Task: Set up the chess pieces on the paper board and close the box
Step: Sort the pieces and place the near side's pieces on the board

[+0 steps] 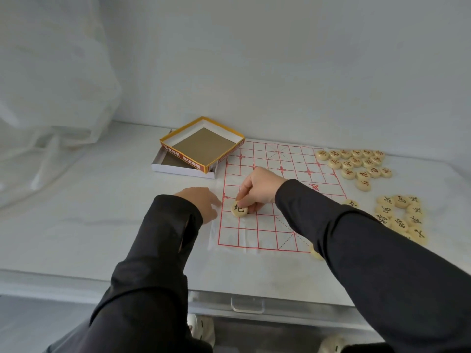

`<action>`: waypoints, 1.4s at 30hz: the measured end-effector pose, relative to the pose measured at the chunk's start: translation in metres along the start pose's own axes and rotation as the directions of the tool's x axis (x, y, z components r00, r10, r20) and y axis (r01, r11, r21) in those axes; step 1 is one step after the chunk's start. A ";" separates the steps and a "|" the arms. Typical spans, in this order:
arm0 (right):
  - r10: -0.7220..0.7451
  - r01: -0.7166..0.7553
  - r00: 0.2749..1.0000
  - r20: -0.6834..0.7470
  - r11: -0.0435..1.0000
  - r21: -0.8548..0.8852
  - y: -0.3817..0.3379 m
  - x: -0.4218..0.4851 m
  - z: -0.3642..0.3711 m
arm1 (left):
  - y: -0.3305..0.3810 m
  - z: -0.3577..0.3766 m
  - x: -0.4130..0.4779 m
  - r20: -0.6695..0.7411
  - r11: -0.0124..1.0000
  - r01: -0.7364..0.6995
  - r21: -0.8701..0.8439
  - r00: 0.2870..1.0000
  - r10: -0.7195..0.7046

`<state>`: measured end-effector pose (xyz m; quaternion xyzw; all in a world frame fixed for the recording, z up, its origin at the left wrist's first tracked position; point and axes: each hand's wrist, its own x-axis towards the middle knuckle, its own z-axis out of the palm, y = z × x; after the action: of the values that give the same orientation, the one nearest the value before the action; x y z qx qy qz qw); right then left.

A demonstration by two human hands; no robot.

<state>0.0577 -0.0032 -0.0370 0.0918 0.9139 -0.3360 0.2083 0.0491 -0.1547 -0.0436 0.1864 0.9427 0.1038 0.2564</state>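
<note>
Right hand (257, 188) pinches the round cream wooden disc with a black character (239, 209) by its rim, fingers curled over the far edge. The disc is at the near-left part of the thin white paper board with a red grid (280, 159) (cannot tell if it is fully down). Left hand (201, 202) lies flat, fingers straight, on the board's left edge over the white tabletop (102, 212). Handling, my read: discs are light, rigid, smooth-faced, not fragile; a rim pinch with thumb and two fingers is the right hold, character face up. The paper is the weak part: flimsy, creased, likely to slide or lift, so pin it while placing. Other discs sit off the board to the right: a cluster of red-character discs (356, 164) far right, a cluster of black-character discs (402, 215) nearer. Yellow-rimmed cardboard box lid (202, 143) rests tilted on the white cardboard box tray (178, 170) at the board's far-left corner, overlapping it. Both look stiff but light; take them by opposite side walls.
</note>
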 end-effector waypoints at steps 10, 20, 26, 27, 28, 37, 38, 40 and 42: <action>0.000 -0.005 1.000 -0.031 0.989 -0.150 -0.004 0.005 0.008 | 0.006 0.001 -0.002 0.001 0.999 0.027 -0.020 1.000 -0.027; -0.059 0.041 0.994 -0.093 0.982 -0.186 -0.002 -0.002 0.005 | 0.004 0.002 0.000 -0.018 1.000 0.031 0.005 0.999 -0.031; -0.088 0.077 0.996 -0.014 0.929 -0.361 -0.004 -0.009 0.011 | 0.001 0.005 0.008 0.015 0.991 -0.020 0.133 1.000 0.018; -0.087 0.076 0.996 -0.013 0.926 -0.370 -0.004 -0.009 0.013 | 0.001 0.006 0.009 0.037 0.985 -0.021 0.172 0.999 0.015; -0.088 0.076 0.996 -0.014 0.925 -0.373 -0.003 -0.009 0.014 | 0.001 0.007 0.009 0.056 0.978 -0.018 0.208 0.998 0.006; -0.120 0.081 0.978 -0.172 0.973 -0.218 0.003 -0.013 0.002 | -0.001 0.008 0.006 0.082 0.968 0.012 0.250 0.996 -0.034; -0.118 0.080 0.982 -0.145 0.967 -0.243 0.003 -0.014 0.004 | 0.000 0.008 0.006 0.082 0.967 0.012 0.254 0.996 -0.034; -0.112 0.077 0.989 -0.097 0.949 -0.304 0.004 -0.015 0.010 | 0.000 0.007 0.006 0.084 0.966 0.008 0.259 0.996 -0.030; -0.118 0.083 0.989 -0.085 0.939 -0.333 0.005 -0.015 0.014 | 0.000 0.007 0.007 0.087 0.968 0.008 0.253 0.996 -0.031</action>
<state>0.0776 -0.0090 -0.0429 0.0265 0.9702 -0.1842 0.1554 0.0471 -0.1517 -0.0527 0.2126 0.9375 -0.0278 0.2742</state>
